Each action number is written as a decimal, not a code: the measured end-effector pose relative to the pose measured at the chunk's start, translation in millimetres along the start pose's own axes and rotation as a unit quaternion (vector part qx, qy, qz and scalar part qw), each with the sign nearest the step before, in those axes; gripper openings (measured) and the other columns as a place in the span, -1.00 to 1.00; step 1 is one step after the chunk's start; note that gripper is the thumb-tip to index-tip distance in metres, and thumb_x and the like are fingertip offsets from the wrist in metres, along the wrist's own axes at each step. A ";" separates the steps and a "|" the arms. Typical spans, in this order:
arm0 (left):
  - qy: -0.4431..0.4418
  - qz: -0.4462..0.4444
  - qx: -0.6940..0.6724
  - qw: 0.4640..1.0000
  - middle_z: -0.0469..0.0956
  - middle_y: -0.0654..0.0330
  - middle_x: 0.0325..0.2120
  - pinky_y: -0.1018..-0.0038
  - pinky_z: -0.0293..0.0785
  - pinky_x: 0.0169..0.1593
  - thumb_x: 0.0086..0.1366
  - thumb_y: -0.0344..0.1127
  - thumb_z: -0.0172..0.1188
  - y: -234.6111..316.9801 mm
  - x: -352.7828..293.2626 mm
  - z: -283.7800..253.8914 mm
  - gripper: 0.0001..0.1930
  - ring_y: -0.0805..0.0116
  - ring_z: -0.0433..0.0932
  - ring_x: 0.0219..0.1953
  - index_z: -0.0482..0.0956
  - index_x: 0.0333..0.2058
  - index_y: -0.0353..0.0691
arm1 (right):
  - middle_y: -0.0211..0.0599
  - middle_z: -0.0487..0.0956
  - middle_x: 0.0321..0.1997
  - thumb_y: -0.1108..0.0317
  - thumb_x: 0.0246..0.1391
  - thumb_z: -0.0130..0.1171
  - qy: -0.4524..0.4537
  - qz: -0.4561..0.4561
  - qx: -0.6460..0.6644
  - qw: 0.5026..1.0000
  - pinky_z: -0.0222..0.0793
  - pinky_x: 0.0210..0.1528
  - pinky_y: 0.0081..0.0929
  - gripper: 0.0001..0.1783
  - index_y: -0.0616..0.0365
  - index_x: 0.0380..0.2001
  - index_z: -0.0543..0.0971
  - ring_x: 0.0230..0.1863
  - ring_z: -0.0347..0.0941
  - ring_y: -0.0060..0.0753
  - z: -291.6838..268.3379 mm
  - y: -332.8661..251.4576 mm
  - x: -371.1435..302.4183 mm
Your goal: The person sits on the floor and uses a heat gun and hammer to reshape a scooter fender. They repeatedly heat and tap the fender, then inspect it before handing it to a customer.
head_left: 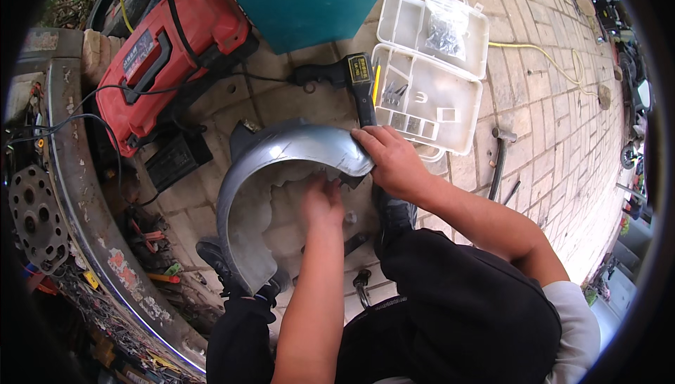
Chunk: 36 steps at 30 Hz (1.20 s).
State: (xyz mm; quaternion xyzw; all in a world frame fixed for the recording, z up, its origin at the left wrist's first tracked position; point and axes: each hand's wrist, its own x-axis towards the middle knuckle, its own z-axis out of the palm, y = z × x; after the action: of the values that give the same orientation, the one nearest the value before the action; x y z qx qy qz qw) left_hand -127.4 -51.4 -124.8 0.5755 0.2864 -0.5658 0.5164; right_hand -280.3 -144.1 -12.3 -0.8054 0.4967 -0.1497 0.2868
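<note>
A shiny grey curved panel [247, 163], shaped like a mudguard, stands between my feet, with scratches near its right end and an uneven inner edge. My right hand [395, 161] is closed round that right end, thumb and fingers over the rim. Inside the curve, my left hand [323, 201] reaches up to the panel's inner side near the same end. Its fingers are bent together and slightly blurred; whatever they hold is hidden. A dark piece [351, 181] sits beside its fingertips. Just beyond the panel lies a black gun-shaped power tool [360, 78] with a cable.
An opened clear plastic case [467, 113] with small metal staples and a bag [446, 33] lies far right of the panel. Further right is a hammer [500, 163]. A red case [169, 54], a black box [179, 159] and a rusty curved metal beam [105, 222] stand left.
</note>
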 end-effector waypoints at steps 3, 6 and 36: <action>0.048 -0.019 -0.005 0.999 0.51 0.18 -0.14 0.37 0.49 -0.05 0.31 -0.42 0.04 0.7 0.0 5.1 -0.80 0.26 0.47 -0.09 0.50 -0.11 -0.24 | -0.07 0.49 -0.03 0.62 -0.23 0.05 0.002 0.001 0.001 1.000 0.38 0.03 -0.23 -0.42 0.29 0.02 0.45 -0.01 0.41 -0.01 0.3 -0.6 -0.1; 0.037 -0.013 -0.009 0.999 0.49 0.16 -0.14 0.37 0.53 -0.07 0.29 -0.44 0.05 1.7 -5.1 4.1 -0.78 0.25 0.47 -0.11 0.48 -0.09 -0.27 | -0.07 0.49 -0.04 0.62 -0.23 0.05 0.007 -0.004 0.002 1.000 0.39 0.02 -0.24 -0.42 0.29 0.01 0.46 -0.02 0.41 -0.01 0.0 -0.4 0.7; 0.001 -0.029 0.101 0.994 0.47 0.09 -0.10 0.17 0.43 0.12 0.31 -0.41 0.10 26.4 -9.5 0.4 -0.76 0.11 0.46 -0.05 0.49 -0.06 -0.28 | -0.04 0.49 -0.02 0.63 -0.24 0.03 -0.006 0.007 0.012 1.000 0.38 0.04 -0.22 -0.41 0.29 0.01 0.45 -0.01 0.40 0.02 -0.8 -1.6 -1.3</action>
State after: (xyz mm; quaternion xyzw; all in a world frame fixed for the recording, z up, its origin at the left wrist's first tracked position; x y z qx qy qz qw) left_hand -105.3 -57.3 -108.6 0.6170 0.2449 -0.6055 0.4390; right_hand -280.2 -142.6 -10.6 -0.7994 0.4987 -0.1487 0.3001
